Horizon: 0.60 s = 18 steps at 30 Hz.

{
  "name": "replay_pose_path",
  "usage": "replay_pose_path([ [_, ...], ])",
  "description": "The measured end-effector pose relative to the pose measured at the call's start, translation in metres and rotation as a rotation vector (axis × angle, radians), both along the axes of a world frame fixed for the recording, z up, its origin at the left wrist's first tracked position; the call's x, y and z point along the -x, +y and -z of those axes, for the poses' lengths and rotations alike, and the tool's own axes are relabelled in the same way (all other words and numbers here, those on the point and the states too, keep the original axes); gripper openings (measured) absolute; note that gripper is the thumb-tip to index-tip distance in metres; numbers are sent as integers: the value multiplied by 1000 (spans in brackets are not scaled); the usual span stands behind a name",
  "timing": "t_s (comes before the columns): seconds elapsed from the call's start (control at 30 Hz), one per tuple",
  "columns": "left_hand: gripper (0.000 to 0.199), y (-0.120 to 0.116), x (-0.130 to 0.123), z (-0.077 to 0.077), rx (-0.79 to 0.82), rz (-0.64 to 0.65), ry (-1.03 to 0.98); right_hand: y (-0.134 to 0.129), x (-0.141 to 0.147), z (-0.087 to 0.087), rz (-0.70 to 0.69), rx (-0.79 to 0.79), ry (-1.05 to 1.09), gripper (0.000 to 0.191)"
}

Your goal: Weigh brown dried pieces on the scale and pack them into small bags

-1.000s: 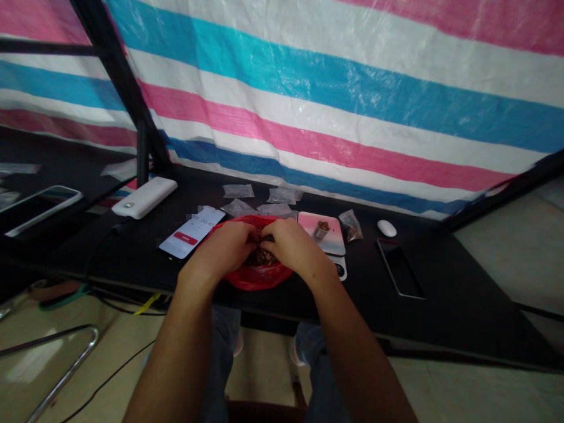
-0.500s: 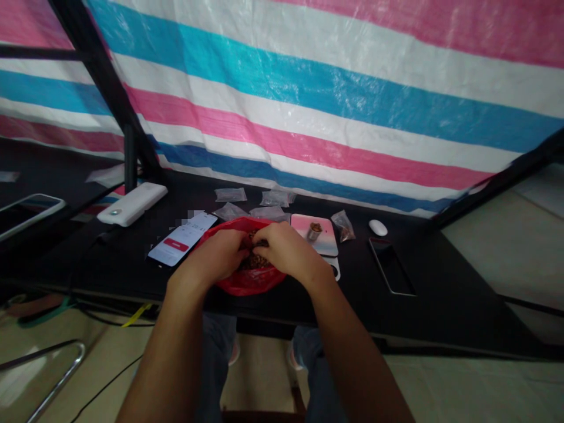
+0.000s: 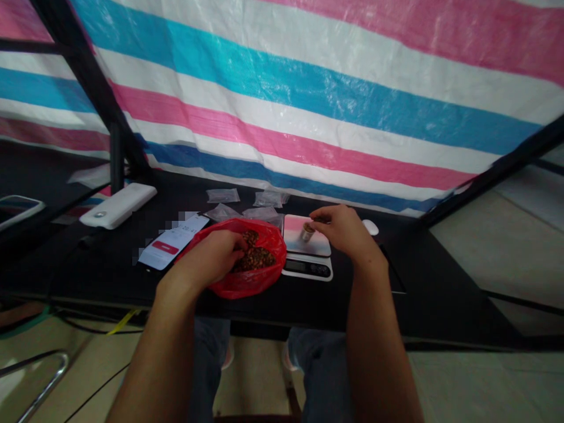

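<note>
My left hand (image 3: 207, 258) reaches into a red plastic bag (image 3: 268, 238), its fingers among dried brown pieces (image 3: 255, 258). My right hand (image 3: 341, 230) hangs over a digital kitchen scale (image 3: 307, 268), just above a small metal cup (image 3: 307, 232) on its pink-white platform. Its fingertips are pinched, with a dark bit showing between them. The cup holds brown pieces too. Part of the platform lies under those fingers.
Several small clear plastic bags (image 3: 222, 195) lie behind the red bag. To the left are a phone (image 3: 170, 247) and a white power bank (image 3: 118, 205). A white mouse (image 3: 371, 227) sits right of the scale on the black table (image 3: 423, 305), before a striped tarp (image 3: 282, 106).
My right hand has left the red bag and moved right over the scale and cup, uncovering the scale's display. My left hand stays in the bag. The whole view has drifted slightly.
</note>
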<state>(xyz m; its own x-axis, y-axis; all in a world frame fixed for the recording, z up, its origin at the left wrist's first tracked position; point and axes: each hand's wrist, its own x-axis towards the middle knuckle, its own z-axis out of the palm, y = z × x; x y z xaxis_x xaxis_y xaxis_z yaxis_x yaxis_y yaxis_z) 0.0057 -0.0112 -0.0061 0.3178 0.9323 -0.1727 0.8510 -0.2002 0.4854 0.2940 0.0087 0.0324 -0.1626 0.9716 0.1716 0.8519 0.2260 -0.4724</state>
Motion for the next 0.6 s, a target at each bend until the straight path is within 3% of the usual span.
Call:
replay_pose_path([
  [0.6,32,1,2,4,2,38,30,1,6,1,17,40,-30,19],
])
